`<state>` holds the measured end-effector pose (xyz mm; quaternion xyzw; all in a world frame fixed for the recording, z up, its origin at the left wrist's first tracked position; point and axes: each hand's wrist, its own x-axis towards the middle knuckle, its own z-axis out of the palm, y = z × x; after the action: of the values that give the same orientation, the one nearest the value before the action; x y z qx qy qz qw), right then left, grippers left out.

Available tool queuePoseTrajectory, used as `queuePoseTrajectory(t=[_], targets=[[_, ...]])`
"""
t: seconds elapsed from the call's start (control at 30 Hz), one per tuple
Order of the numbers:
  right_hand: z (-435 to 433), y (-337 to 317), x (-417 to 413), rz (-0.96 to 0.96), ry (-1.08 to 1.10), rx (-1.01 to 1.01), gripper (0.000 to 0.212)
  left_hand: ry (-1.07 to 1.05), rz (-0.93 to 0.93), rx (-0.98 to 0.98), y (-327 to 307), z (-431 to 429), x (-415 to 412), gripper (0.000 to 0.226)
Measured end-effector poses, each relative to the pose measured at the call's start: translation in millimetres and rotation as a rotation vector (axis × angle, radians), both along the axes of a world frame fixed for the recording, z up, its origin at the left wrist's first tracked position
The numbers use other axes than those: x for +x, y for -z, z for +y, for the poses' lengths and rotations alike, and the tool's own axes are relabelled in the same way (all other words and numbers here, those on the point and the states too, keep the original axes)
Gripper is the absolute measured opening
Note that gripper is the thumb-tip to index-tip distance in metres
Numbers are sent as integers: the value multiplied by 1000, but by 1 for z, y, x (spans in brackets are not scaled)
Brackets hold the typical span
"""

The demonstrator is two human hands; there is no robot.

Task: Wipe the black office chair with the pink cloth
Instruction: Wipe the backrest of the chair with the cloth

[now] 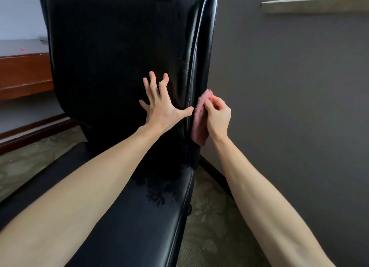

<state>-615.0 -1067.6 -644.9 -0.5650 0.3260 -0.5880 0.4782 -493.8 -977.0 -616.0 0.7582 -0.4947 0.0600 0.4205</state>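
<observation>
The wiping is under way at the right edge of the chair (111, 56): the right hand (217, 116) presses the cloth (199, 124) against the side of the backrest (207, 46), low down, just above the seat (139, 216). Its fingers (216, 102) are curled and pinch the bunched cloth, which hangs down past the wrist. The left hand (161, 106) lies flat on the front of the backrest with fingers (152, 82) spread wide and holding nothing, the thumb reaching to the seam beside the cloth; it seems to steady the chair. The next move probably calls for a stroke up or down along this side edge with the pressure kept on, while the left hand braces so the chair does not swivel. The wall (289, 86) stands close on the right, with a skirting (215, 172) at its foot, so there is little room for the right arm behind the chair. The seat has a worn, flaking patch (157, 194) that the cloth could catch on. A tabletop (20, 46) is at the left, a sill (311, 6) at the upper right, and patterned floor (209, 216) below.
</observation>
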Motion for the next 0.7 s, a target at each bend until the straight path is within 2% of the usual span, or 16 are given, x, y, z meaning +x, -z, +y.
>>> queuePoseTrajectory(t=[0.13, 0.23, 0.33, 0.47, 0.57, 0.63, 0.7], targets=[[14, 77, -8, 89, -30, 194, 18, 0, -10, -6, 2, -1, -1, 119], [21, 89, -13, 48, -74, 323, 20, 12, -9, -17, 4, -2, 0, 118], [18, 56, -5, -91, -87, 268, 16, 11, -6, -16, 3, 0, 3, 118], [11, 5, 2, -176, -84, 161, 11, 9, -5, -30, 2, 2, 1, 117], [9, 2, 4, -111, -89, 99, 21, 6, 5, -40, 4, 0, 1, 117], [13, 18, 1, -40, -76, 115, 13, 5, -2, -39, 5, -2, 1, 118], [18, 38, -5, 7, -63, 131, 20, 4, -10, -40, 6, -2, 1, 117]])
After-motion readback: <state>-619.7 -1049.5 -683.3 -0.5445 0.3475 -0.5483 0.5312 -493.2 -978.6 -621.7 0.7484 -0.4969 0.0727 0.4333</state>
